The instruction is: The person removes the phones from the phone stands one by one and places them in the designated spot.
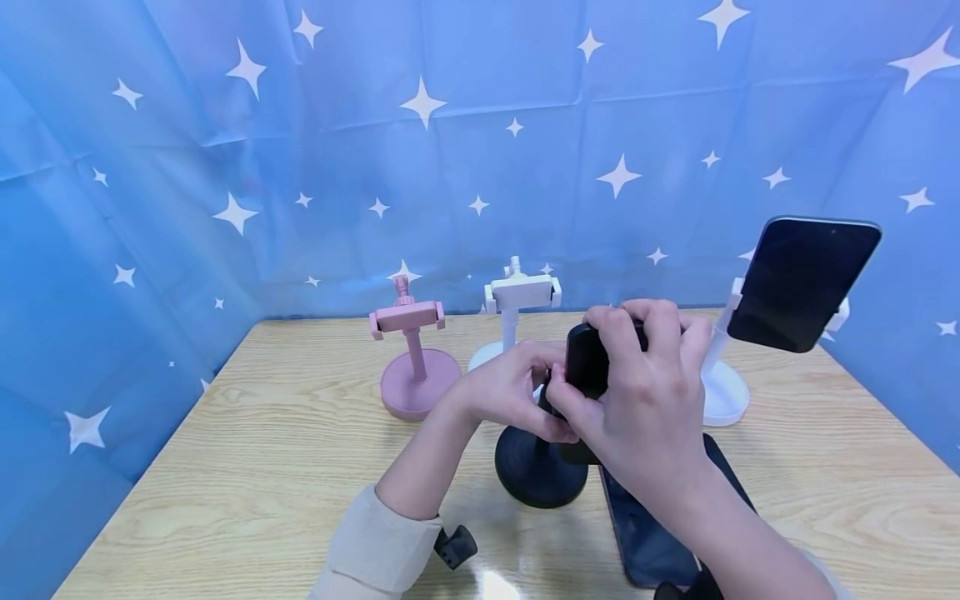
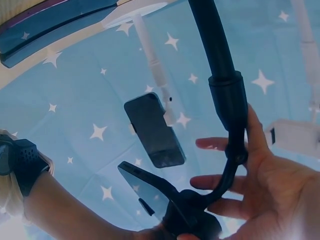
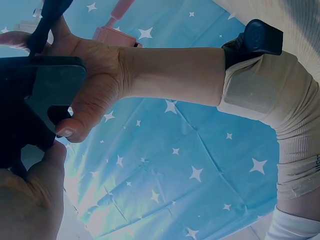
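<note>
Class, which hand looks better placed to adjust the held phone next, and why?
Probably the right hand: it grips the held phone. The left hand is around the upper part of the black stand, so seems better placed for steadying.

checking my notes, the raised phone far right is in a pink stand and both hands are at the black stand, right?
Wrong colour: the head view shows the raised phone in a white stand. Left hand and right hand are at the black stand.

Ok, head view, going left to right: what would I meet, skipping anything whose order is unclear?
Pink stand → middle white stand → right hand → mounted phone.
</note>
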Demonstrator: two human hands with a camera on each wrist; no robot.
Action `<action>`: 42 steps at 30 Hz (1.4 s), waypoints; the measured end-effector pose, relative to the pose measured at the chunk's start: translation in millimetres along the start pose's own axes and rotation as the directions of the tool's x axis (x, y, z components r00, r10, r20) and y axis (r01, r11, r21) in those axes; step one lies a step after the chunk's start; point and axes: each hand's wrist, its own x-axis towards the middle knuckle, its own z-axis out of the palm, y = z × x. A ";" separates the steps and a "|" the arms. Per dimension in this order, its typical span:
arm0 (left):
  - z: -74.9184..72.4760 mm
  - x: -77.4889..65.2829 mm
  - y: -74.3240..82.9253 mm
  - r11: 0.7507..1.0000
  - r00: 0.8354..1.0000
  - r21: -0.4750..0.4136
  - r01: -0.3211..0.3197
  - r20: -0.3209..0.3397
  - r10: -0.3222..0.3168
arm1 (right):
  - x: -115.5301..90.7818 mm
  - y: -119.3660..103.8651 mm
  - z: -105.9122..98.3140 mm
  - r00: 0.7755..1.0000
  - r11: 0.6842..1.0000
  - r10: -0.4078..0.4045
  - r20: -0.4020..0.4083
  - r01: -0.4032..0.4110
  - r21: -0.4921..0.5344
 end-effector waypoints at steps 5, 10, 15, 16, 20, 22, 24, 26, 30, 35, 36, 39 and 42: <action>-3.0 0.1 0.0 1.000 1.000 0.023 -0.007 0.024 0.006 | 1.8 1.9 -2.1 0.999 1.000 -0.015 0.038 0.014 0.020; -6.7 -2.4 0.0 0.999 0.998 0.018 -0.038 0.060 0.037 | 1.2 4.3 -5.6 0.998 0.997 -0.025 0.052 0.021 0.074; -7.0 -2.1 -0.3 0.999 0.998 -0.013 -0.035 0.057 0.036 | 0.7 5.0 -5.0 0.998 0.996 -0.040 0.045 0.037 0.079; -7.0 -1.9 -0.4 0.999 0.998 -0.016 -0.035 0.060 0.036 | 0.7 5.0 -5.0 0.998 0.996 -0.043 0.044 0.039 0.078; -7.5 -1.6 -0.5 0.999 0.997 -0.027 -0.025 0.067 0.027 | 0.4 4.9 -5.0 0.998 0.996 -0.057 0.040 0.054 0.077; -7.7 -1.3 -0.4 0.999 0.997 -0.037 -0.016 0.069 0.019 | 0.5 4.2 -5.6 0.997 0.995 -0.062 0.037 0.059 0.079; -7.8 -1.0 -0.7 0.999 0.997 -0.042 -0.008 0.071 0.011 | 0.2 4.0 -6.0 0.997 0.995 -0.065 0.037 0.062 0.084; -8.1 -0.3 -1.0 0.999 0.997 -0.049 0.000 0.078 0.004 | -3.1 9.5 -3.8 0.997 0.994 -0.067 0.040 0.063 0.093; -9.6 1.2 -1.1 0.999 0.995 -0.040 0.013 0.097 -0.009 | -28.2 48.2 17.0 0.997 0.993 -0.067 0.043 0.062 0.105; -11.2 4.3 -0.9 0.999 0.992 -0.052 0.005 0.125 0.001 | -67.4 107.5 50.2 0.998 0.993 -0.057 0.024 0.054 0.101; -11.3 4.9 -1.1 0.998 0.992 -0.061 0.003 0.129 0.005 | -71.1 113.5 53.2 0.998 0.993 -0.054 0.023 0.051 0.104; -11.9 5.2 -1.5 0.999 0.992 -0.039 0.003 0.129 0.002 | -77.4 122.2 57.5 0.998 0.991 -0.062 0.024 0.059 0.119; -12.7 4.3 -1.6 1.000 0.992 -0.015 0.020 0.124 -0.018 | -77.4 119.7 55.4 0.997 0.988 -0.069 0.030 0.065 0.137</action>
